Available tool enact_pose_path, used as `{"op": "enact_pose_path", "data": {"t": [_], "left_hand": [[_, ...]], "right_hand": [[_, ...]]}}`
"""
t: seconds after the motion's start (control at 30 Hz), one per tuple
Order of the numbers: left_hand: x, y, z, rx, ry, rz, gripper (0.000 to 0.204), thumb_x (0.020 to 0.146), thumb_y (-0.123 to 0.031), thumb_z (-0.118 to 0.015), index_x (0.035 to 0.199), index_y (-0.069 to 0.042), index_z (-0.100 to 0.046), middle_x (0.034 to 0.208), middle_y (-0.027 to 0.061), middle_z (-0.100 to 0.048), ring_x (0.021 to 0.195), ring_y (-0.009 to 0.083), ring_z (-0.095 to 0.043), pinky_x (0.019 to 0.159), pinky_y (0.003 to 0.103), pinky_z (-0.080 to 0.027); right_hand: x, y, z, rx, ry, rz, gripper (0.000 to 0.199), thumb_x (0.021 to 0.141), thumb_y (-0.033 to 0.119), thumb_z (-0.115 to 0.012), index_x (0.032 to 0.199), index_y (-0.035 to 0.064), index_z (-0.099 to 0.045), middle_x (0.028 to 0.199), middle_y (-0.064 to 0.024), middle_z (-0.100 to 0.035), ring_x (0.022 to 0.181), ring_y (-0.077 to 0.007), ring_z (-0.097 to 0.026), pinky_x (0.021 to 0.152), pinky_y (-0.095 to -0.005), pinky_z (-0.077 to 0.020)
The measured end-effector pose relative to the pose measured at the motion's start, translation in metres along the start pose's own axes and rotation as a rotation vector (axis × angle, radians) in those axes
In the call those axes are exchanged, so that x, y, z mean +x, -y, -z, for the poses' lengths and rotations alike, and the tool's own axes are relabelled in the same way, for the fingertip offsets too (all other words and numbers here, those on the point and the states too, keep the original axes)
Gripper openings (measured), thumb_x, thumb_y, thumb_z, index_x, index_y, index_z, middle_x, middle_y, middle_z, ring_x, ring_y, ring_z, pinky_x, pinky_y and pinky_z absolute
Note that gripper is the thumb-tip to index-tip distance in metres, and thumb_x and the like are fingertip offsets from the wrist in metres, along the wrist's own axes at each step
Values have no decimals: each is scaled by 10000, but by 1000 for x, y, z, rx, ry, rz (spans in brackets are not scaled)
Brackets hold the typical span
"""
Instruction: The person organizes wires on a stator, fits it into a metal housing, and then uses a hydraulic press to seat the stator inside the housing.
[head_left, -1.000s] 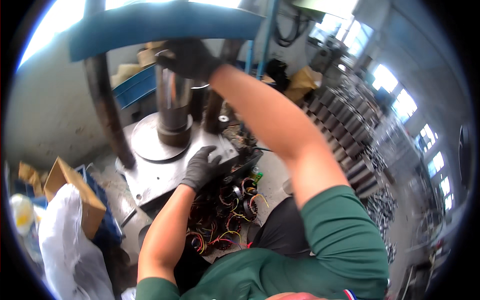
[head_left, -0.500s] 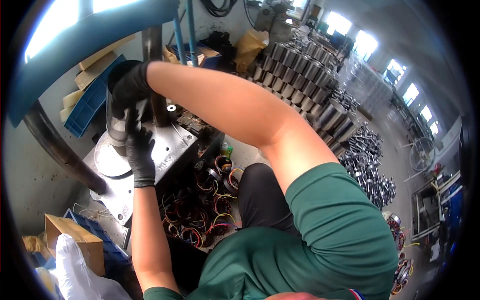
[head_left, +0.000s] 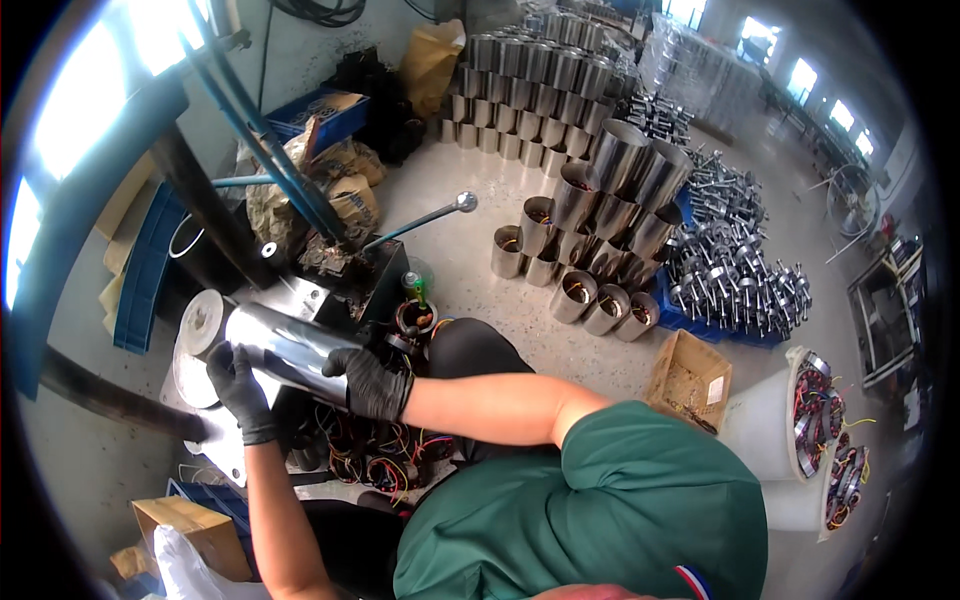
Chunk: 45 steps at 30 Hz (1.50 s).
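A shiny steel cylinder (head_left: 288,343) lies tilted on its side between my two black-gloved hands, above the edge of the press table. My right hand (head_left: 372,384) grips its right end, fingers wrapped over the rim. Under the left part, my left hand (head_left: 240,392) supports the cylinder with its fingers against the wall. Just beyond the cylinder's left end, a pale round block (head_left: 204,318) stands on a round plate (head_left: 190,378) on the press table. The inside of the cylinder is hidden.
Dark press columns (head_left: 115,400) flank the table, with a blue lever (head_left: 410,228) behind. Wired motor stators (head_left: 385,470) crowd below my hands. Steel cylinders (head_left: 575,225) stand stacked on the floor, beside a heap of rotors (head_left: 740,270). A cardboard box (head_left: 690,375) sits at right.
My right hand has come down from high at the press toward me. The cylinder, earlier among the press columns, is now tilted sideways in both hands. The view has swung right.
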<state>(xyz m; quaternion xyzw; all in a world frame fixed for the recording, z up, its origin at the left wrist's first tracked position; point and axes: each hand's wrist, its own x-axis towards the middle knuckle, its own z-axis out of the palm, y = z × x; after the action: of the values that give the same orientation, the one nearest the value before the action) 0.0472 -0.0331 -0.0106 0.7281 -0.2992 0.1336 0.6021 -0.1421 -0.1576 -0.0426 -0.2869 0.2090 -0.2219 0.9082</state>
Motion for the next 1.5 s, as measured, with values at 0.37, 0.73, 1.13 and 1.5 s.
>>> {"op": "enact_pose_path", "data": {"t": [0.37, 0.73, 1.13, 1.5], "left_hand": [[100, -53, -51, 880, 489, 247, 461, 907, -451, -651, 1186, -94, -736, 1209, 177, -741, 1155, 340, -684, 990, 424, -513], [92, -103, -76, 1213, 410, 250, 557, 875, -577, -638, 1107, -101, -807, 1168, 191, -757, 1148, 366, -700, 1018, 454, -507], [109, -56, -79, 1012, 368, 351, 586, 781, -502, -796, 1120, -25, -773, 1172, 255, -738, 1197, 430, -662, 1116, 467, -446], [129, 31, -25, 1089, 214, 181, 789, 885, -669, -617, 1318, -16, -705, 1364, 252, -667, 1336, 369, -599, 1132, 393, -424]], "right_hand": [[-16, 4, -15, 33, 107, -35, 206, 790, 271, -692, 811, 67, -676, 863, -53, -615, 856, -187, -556, 842, -349, -470], [-38, 16, -6, 197, 37, -449, 307, 808, 364, -683, 903, 75, -637, 774, -144, -591, 594, -244, -557, 488, -434, -483], [-89, 65, 27, 278, -52, -319, 301, 803, 277, -682, 959, 21, -685, 873, -94, -671, 808, -212, -638, 743, -345, -537], [-49, 180, 90, -241, 195, -770, 230, 937, 143, -615, 1117, 57, -729, 1073, -170, -768, 1067, -299, -742, 917, -580, -607]]}}
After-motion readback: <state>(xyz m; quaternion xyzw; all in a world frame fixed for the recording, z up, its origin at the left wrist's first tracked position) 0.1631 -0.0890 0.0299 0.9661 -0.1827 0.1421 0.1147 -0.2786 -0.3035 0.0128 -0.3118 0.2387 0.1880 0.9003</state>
